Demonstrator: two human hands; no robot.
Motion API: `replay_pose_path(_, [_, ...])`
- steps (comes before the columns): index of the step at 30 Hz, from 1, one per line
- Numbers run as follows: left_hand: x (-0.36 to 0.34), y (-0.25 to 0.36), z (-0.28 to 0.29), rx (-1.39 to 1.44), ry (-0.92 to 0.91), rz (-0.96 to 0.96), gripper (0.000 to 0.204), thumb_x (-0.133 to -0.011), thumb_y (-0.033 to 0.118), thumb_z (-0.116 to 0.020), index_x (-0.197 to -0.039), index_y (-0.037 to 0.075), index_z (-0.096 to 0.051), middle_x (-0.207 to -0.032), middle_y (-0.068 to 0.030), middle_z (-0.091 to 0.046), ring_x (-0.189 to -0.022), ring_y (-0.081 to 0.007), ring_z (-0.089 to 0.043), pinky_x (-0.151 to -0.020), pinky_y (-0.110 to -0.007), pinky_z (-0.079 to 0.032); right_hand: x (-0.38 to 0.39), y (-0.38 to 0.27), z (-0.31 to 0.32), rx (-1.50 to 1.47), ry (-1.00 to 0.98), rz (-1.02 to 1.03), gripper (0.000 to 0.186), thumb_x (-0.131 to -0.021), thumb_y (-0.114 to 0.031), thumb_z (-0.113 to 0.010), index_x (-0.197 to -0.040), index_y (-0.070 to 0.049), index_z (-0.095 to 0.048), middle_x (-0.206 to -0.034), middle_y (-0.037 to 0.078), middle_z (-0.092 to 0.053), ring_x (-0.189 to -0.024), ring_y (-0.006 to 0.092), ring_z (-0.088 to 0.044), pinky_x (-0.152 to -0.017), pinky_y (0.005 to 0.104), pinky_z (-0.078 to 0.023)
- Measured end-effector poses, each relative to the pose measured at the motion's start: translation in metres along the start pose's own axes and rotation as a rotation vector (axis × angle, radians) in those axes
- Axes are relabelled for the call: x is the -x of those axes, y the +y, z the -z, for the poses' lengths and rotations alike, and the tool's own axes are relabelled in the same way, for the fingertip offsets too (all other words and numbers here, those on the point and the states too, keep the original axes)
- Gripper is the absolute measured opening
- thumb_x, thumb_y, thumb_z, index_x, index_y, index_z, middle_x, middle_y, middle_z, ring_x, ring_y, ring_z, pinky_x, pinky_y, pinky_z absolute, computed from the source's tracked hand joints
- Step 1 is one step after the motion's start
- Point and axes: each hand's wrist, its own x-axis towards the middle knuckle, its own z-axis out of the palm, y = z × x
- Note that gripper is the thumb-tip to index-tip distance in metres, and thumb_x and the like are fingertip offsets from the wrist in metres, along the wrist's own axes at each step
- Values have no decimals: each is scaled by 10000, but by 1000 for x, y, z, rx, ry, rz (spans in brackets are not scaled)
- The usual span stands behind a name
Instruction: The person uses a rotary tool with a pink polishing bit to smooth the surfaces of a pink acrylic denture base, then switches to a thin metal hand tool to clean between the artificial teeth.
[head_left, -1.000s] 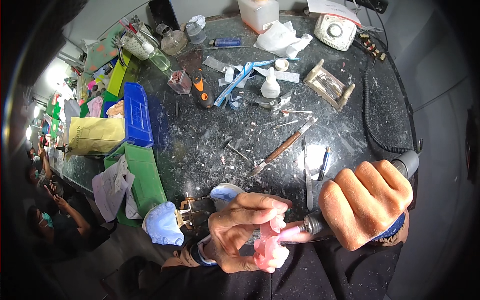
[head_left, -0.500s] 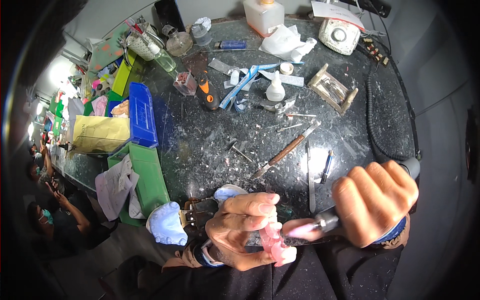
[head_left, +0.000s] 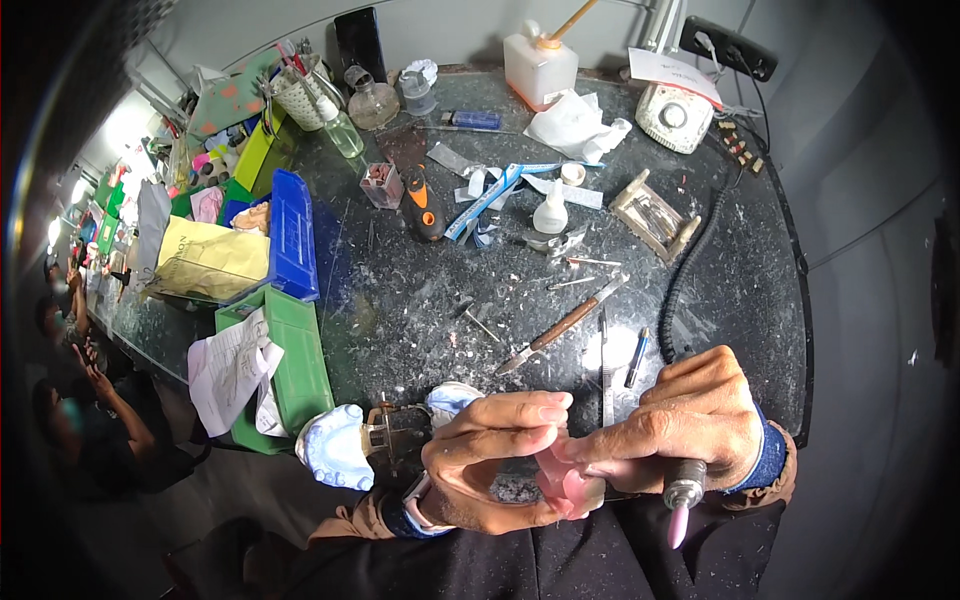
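Observation:
My left hand (head_left: 480, 460) grips a pink denture-like piece (head_left: 572, 488) between fingers and thumb. My right hand (head_left: 690, 420) holds a rotary handpiece (head_left: 684, 486), its pink tapered bit (head_left: 678, 524) pointing downward, away from the piece, while the fingertips of that hand touch the pink piece. Left of my left hand is a blue-and-white dental cast (head_left: 338, 448) on a metal articulator (head_left: 385, 428); another cast (head_left: 450, 398) lies partly behind my fingers. A brown-handled knife (head_left: 565, 322), a thin metal tool (head_left: 605, 365) and a blue-black pen (head_left: 637, 357) lie beyond my hands.
Green (head_left: 300, 365) and blue (head_left: 295, 235) bins with papers line the left. Small bottles, strips, an orange-black tool (head_left: 425, 215) and a tool holder (head_left: 655, 215) occupy the rear. A coiled cord (head_left: 690, 260) runs down the right. Co-workers (head_left: 105, 410) sit at far left.
My right hand has turned the handpiece from pointing into the pink piece to pointing downward, and its fingers have moved left onto the piece. The bench sits slightly lower in the picture.

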Motion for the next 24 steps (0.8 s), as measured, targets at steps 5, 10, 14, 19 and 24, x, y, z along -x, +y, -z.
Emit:
replay_pose_path(5, [3, 1, 7, 124, -176, 143, 883, -449, 89, -911, -1235, 55, -510, -1126, -159, -529, -1064, -330, -567, -879, -396, -511, -4, 2, 1, 137, -9, 137, 227, -678, -178, -763, -856, -54, -698, -439, -53, -477, -357, 47, -458, -363, 218, -234])
replay_pose_path(10, [3, 6, 11, 25, -184, 190, 874, -459, 89, -910, -1237, 47, -515, -1158, -183, -510, -1088, -337, -553, -890, -418, -504, -1, -3, -5, 394, -28, 190, 323, -685, -141, -672, -988, -29, -668, -547, -52, -521, -410, 33, -448, -374, 212, -297])
replay_pose_path(14, [2, 10, 12, -92, -219, 165, 868, -465, 102, -912, -1233, 35, -513, -1155, -193, -508, -1091, -336, -552, -883, -408, -506, 0, 2, -12, 391, 53, 196, 320, -662, -148, -729, -941, -7, -662, -535, -60, -512, -388, 27, -425, -367, 213, -271])
replay_pose_path(19, [5, 10, 8, 389, -109, 362, 772, -636, 83, -828, -1278, -64, -426, -1199, -173, -474, -1125, -272, -522, -933, -367, -461, -1, 9, -25, 296, 222, 98, 116, -745, -63, -690, -838, -41, -624, -572, -17, -594, -416, 92, -544, -383, 226, -394])
replay_pose_path(24, [2, 26, 9, 732, 76, 784, 822, -694, 281, -792, -1282, -92, -357, -1170, -181, -489, -1104, -252, -529, -938, -342, -447, -2, 11, -15, 271, 271, -27, 253, -797, -184, -667, -624, -63, -527, -488, 10, -529, -389, 137, -514, -390, 250, -382])
